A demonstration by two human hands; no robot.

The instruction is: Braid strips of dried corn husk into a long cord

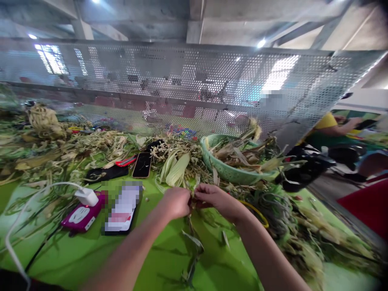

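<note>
My left hand (178,203) and my right hand (214,199) meet over the middle of the green table, fingers pinched closely together. Between them they grip a strand of dried corn husk (197,244), which trails down toward the table's near side. My fingers mostly hide the part being held. Just beyond my left hand lies a bundle of pale green corn husk (176,167). A loose husk scrap (225,238) rests below my right hand.
A green plastic basket (232,173) with dry husks stands behind my right hand. To the left are a lit phone (123,208), a dark phone (142,165), a purple power strip (81,214) and a red cutter (125,161). A perforated metal panel (169,81) closes the back.
</note>
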